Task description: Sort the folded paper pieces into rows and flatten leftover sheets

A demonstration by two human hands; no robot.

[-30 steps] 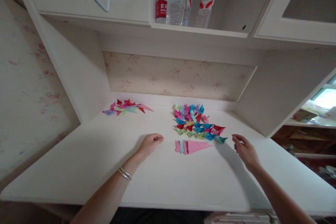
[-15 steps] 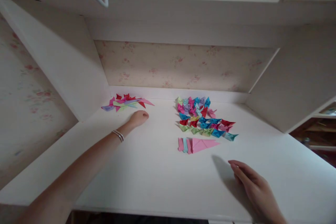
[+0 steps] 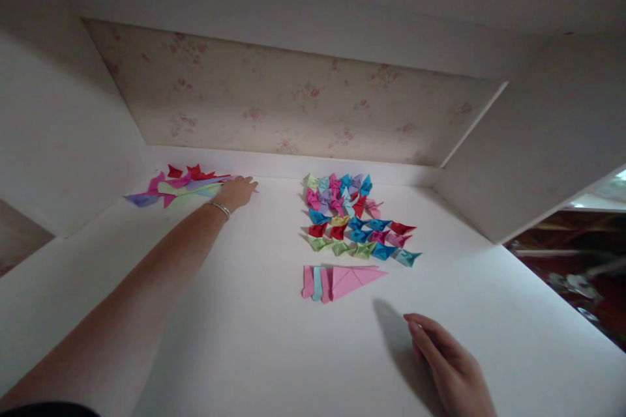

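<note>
My left hand [image 3: 236, 193] is stretched far out to the back left of the white desk [image 3: 274, 339], its fingers resting on the right end of a loose pile of coloured paper pieces [image 3: 178, 185]. A silver bracelet sits on that wrist. My right hand [image 3: 447, 365] lies near the front right of the desk with its fingers stretched out and holds nothing. Between the hands lies a cluster of small folded paper triangles [image 3: 349, 218] in several colours, and in front of it a pink folded triangle with pink and blue strips [image 3: 340, 280].
The desk sits in a white alcove with side panels [image 3: 528, 143] left and right and a floral back wall [image 3: 293, 104]. A white shelf underside hangs overhead. To the right, beyond the panel, a darker area with blurred objects shows.
My left hand has travelled from the middle of the desk to the paper pile at the back left. My right hand has drawn back toward the front edge. The view has tilted down and closer.
</note>
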